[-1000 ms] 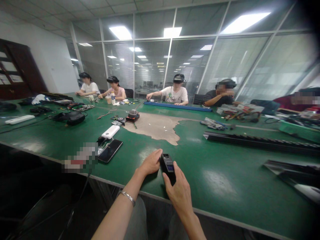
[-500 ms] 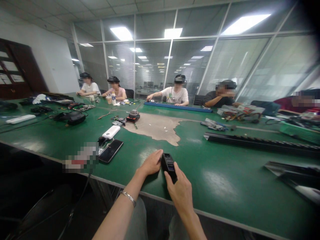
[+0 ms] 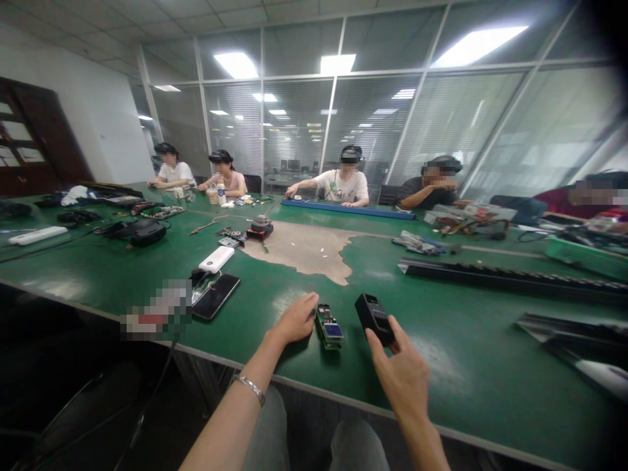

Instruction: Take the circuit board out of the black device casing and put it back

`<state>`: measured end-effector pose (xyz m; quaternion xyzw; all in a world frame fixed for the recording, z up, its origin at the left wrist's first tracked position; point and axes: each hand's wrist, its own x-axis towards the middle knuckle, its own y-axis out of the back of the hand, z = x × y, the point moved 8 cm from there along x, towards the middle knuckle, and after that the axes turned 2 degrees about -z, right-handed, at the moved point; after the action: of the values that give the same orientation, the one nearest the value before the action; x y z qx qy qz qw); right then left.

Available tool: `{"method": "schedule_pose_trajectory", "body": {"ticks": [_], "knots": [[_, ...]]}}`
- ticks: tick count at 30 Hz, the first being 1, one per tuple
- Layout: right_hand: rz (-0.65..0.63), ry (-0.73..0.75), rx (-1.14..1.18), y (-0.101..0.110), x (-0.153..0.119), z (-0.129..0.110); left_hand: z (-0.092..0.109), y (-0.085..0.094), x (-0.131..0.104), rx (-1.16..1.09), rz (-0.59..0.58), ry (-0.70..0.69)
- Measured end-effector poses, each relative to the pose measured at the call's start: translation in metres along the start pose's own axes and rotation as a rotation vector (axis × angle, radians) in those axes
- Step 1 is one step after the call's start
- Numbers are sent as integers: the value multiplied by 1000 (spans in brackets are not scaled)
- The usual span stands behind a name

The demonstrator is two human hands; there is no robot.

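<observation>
The right hand (image 3: 405,363) pinches a boxy black case (image 3: 371,319). By the left hand (image 3: 293,322), whose grip I can't tell, a green board (image 3: 323,327) with a blue screen (image 3: 334,331) sits on the table (image 3: 471,320). Shirt (image 3: 341,188) letters look blurry.

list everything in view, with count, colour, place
table: 1, green, centre
board: 1, green, near centre
case: 1, black, right of board
phone: 1, black, left
power bank: 1, white, beyond phone
patch: 1, tan, mid-table
bar: 1, blue, far edge
rails: at least 2, black, right
basket: 1, green, far right
people: 5, mixed, far side
glass wall: 1, greyish, behind people
cabinet: 1, brown, far left
clutter: uncounted, mixed, both sides
bracelet: 1, silver, left wrist
left hand: 1, bare, beside board
right hand: 1, bare, holding case
</observation>
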<state>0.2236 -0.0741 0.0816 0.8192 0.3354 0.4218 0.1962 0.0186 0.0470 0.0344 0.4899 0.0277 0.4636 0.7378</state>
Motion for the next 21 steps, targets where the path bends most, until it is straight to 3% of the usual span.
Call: {"method": "schedule_pose_trajectory", "body": {"ticks": [7, 16, 21], "knots": [[-50, -30, -42, -10, -10, 35, -1, -1, 0, 28, -5, -8], [-98, 20, -25, -20, -12, 38, 1, 0, 1, 46, -20, -10], [-60, 104, 7, -20, -14, 36, 5, 2, 0, 55, -21, -16]]}}
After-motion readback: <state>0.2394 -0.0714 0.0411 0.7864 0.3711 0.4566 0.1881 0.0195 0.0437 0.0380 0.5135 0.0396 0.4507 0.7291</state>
